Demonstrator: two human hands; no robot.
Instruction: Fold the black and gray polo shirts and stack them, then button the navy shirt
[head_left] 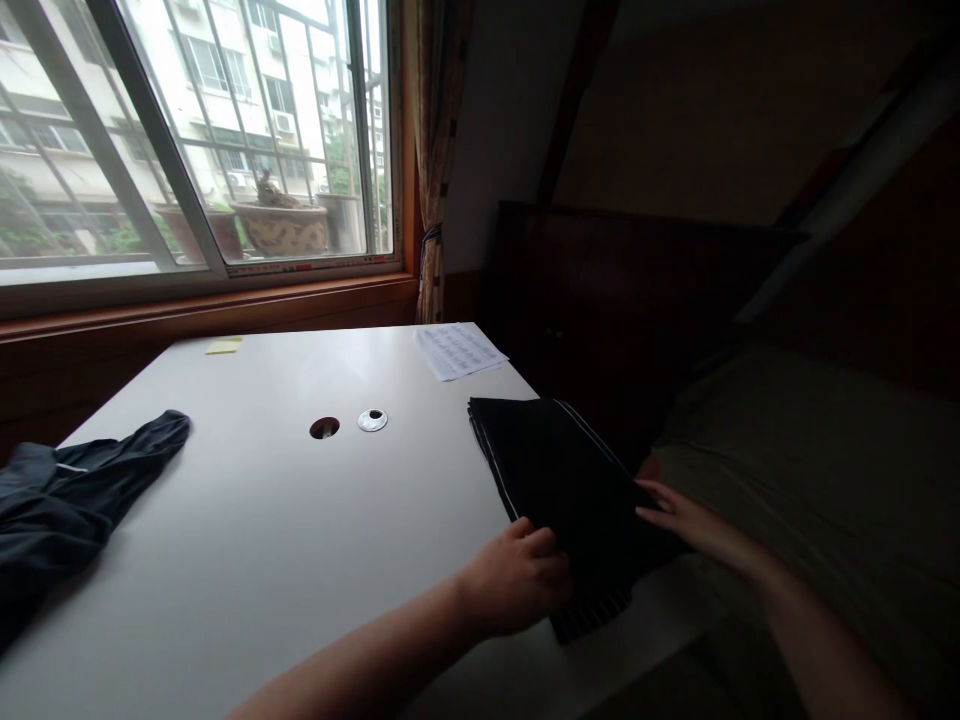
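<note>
Folded black track pants (570,480) with thin white side stripes lie at the right edge of the white table (262,560). Their gathered, ribbed band points towards me, and part of the cloth reaches past the table's edge. My left hand (517,578) is closed on the near left edge of the pants, fingers curled into the cloth. On the opposite side, my right hand (675,518) pinches their right edge between thumb and fingers. Some of its fingertips are hard to make out in the dim light.
A crumpled dark garment (82,490) lies at the table's left. Printed sheets (459,352) and a yellow sticky note (223,345) rest at the far side. A round hole (325,428) and its metal cover (373,420) are mid-table. Beyond stands a window (225,130); a bed (817,470) is at right.
</note>
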